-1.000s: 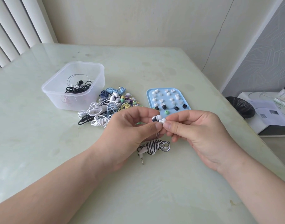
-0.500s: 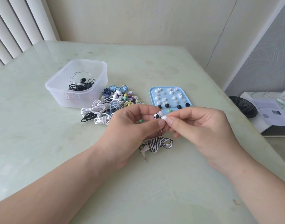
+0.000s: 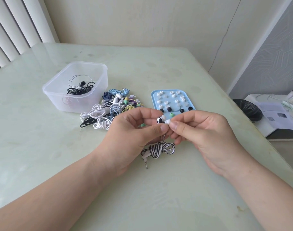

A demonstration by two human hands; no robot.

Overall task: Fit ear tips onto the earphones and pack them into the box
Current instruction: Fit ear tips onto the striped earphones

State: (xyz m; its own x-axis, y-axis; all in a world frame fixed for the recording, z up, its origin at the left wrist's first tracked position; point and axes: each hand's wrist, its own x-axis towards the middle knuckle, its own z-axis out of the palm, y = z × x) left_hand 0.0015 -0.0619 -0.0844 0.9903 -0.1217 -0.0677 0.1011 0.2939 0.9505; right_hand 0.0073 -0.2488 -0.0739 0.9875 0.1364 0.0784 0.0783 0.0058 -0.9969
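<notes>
**White ear tip held against a black-and-white earbud**

The black-and-white earbud (image 3: 159, 121), small, rounded and glossy, is above the middle of the bench, in the grip of the left hand (image 3: 134, 130), pinched between thumb and forefinger. The right hand (image 3: 204, 130) pinches a soft white ear tip (image 3: 167, 121) in its own grip. The tip touches the earbud's right end; I cannot tell whether it is seated. A thin cord drops from the earbud to the striped cable bundle (image 3: 159, 149), wound into a flat loop on the bench just below the hands. Its metal jack plug (image 3: 146, 165) points toward the near side.

Just beyond the hands lies a shallow blue tray (image 3: 193, 104) with rounded corners. It holds loose white tips (image 3: 171, 92), a few black tips (image 3: 181, 110) and one green tip (image 3: 171, 114) by its near edge. To its left is a tangled pile of earphones (image 3: 109, 112) in white, blue, black and pastel colours. The pile lies against a translucent plastic box (image 3: 99, 92) with rounded corners, which holds coiled black earphones (image 3: 80, 90).

The bench (image 3: 175, 197) is pale green and glossy, with broad bare stretches at the left and near sides. Its right edge runs close to the right forearm, and beyond it sits a black bin bag (image 3: 247, 108).
</notes>
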